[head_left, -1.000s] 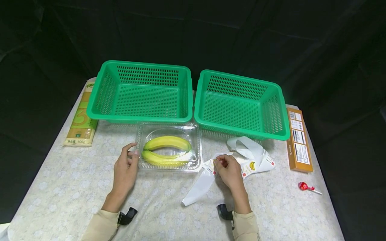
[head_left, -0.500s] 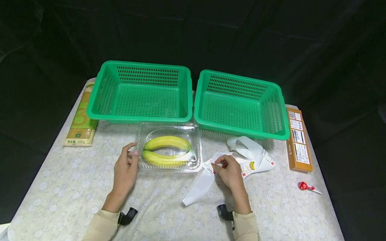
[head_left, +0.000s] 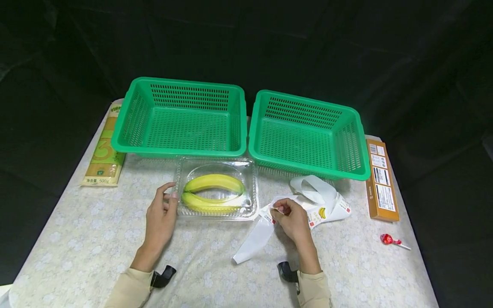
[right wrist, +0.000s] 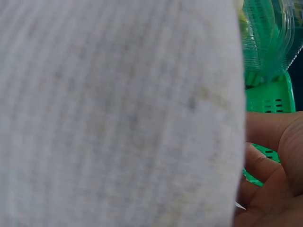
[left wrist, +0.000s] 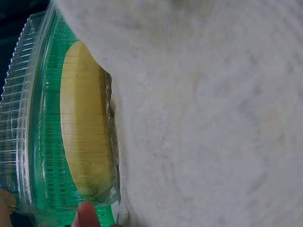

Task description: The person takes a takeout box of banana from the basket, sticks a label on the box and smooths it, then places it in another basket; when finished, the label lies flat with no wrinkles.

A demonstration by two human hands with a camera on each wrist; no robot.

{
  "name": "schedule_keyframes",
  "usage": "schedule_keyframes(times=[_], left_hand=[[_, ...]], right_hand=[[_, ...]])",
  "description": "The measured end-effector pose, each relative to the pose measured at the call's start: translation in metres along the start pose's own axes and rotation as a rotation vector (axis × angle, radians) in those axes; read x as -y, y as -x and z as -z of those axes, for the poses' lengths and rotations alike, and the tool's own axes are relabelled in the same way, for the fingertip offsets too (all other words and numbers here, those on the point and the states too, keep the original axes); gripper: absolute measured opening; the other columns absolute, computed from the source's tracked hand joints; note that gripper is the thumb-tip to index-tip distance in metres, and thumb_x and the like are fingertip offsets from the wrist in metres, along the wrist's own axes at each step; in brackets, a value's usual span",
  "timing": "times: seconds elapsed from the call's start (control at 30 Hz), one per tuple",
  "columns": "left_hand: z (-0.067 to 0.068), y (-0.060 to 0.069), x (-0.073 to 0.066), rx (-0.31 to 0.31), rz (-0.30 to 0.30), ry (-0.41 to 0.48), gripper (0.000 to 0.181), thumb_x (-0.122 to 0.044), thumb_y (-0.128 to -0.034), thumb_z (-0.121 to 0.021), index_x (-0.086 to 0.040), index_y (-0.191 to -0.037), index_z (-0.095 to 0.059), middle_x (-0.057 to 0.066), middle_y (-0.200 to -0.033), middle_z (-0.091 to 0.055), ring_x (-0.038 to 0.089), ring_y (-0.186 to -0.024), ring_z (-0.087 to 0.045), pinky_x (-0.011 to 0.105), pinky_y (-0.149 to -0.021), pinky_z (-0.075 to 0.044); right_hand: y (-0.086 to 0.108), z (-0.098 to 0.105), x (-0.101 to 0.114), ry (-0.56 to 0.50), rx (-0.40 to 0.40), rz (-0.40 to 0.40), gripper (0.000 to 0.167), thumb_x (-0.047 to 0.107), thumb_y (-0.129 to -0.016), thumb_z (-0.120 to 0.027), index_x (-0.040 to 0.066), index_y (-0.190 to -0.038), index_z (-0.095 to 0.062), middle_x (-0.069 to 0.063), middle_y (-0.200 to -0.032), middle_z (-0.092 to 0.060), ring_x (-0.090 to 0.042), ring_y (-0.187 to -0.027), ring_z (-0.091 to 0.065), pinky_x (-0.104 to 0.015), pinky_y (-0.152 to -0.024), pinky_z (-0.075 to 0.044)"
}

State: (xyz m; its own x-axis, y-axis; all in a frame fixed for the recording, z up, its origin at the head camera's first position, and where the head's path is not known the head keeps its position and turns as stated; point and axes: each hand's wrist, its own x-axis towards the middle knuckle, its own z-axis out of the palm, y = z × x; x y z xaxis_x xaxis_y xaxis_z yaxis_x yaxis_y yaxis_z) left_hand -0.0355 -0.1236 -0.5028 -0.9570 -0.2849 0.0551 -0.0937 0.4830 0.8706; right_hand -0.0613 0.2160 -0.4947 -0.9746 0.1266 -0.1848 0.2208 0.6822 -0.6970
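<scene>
A clear plastic clamshell box (head_left: 251, 188) with two bananas (head_left: 213, 182) inside lies in front of the baskets. My left hand (head_left: 159, 222) rests against its left side, fingertips and thumb touching the edge. In the left wrist view the thumb tip (left wrist: 86, 213) is by the box's end and a banana (left wrist: 87, 123) shows through the plastic. To the right of the box, my right hand (head_left: 294, 220) pinches at a label on a white sticker strip (head_left: 254, 241) printed with bananas and red marks. The pinched spot is partly hidden by the fingers; in the right wrist view cloth covers most.
Two green plastic baskets (head_left: 179, 152) stand side by side at the back. A noodle packet (head_left: 103, 158) lies at the left, an orange-brown box (head_left: 381, 179) at the right. A red lollipop (head_left: 387, 239) lies near the right table edge. The strip's looped part (head_left: 313, 188) touches the right basket's front.
The right thumb and fingertips have shifted slightly at the label on the strip. The left hand, box and baskets look unmoved.
</scene>
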Motion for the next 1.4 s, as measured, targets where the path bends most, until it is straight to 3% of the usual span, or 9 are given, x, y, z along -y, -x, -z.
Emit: schedule_keyframes(times=[0.43, 0.83, 1.1, 1.4], left_hand=[[-0.0002, 0.0002, 0.0, 0.007, 0.012, 0.002, 0.036, -0.029, -0.1063, -0.046, -0.017, -0.139, -0.056, 0.013, -0.098, -0.069, 0.005, -0.059, -0.05, 0.026, -0.06, -0.04], [-0.0011, 0.0002, 0.0001, 0.003, 0.02, -0.008, 0.035, -0.029, -0.1062, -0.046, -0.018, -0.138, -0.055, 0.012, -0.098, -0.069, 0.005, -0.06, -0.05, 0.027, -0.061, -0.041], [-0.0007, -0.0001, -0.0007, 0.0, 0.011, -0.006, 0.036, -0.029, -0.1063, -0.046, -0.017, -0.139, -0.055, 0.013, -0.098, -0.069, 0.004, -0.059, -0.05, 0.027, -0.06, -0.04], [-0.0014, 0.0, 0.0, 0.004, 0.014, -0.009, 0.036, -0.029, -0.1064, -0.045, -0.017, -0.139, -0.055, 0.013, -0.098, -0.069, 0.006, -0.059, -0.05, 0.027, -0.059, -0.041]], right_hand=[[0.0019, -0.0025, -0.0007, 0.025, 0.006, 0.019, 0.005, 0.01, -0.083, -0.079, 0.008, -0.084, -0.075, -0.004, -0.083, -0.064, -0.011, -0.076, -0.054, -0.022, -0.069, -0.041], [0.004, -0.0021, 0.0006, 0.036, 0.014, 0.021, 0.006, 0.012, -0.084, -0.079, 0.008, -0.087, -0.075, -0.006, -0.086, -0.065, -0.013, -0.079, -0.054, -0.025, -0.072, -0.041], [0.0049, -0.0008, 0.0019, 0.024, 0.066, -0.004, 0.008, 0.017, -0.088, -0.076, 0.01, -0.092, -0.073, -0.005, -0.082, -0.07, -0.014, -0.075, -0.057, -0.027, -0.066, -0.043], [0.0061, 0.0005, 0.0017, 0.029, 0.076, -0.005, 0.011, 0.02, -0.089, -0.075, 0.01, -0.092, -0.073, -0.005, -0.082, -0.069, -0.015, -0.076, -0.055, -0.028, -0.067, -0.042]])
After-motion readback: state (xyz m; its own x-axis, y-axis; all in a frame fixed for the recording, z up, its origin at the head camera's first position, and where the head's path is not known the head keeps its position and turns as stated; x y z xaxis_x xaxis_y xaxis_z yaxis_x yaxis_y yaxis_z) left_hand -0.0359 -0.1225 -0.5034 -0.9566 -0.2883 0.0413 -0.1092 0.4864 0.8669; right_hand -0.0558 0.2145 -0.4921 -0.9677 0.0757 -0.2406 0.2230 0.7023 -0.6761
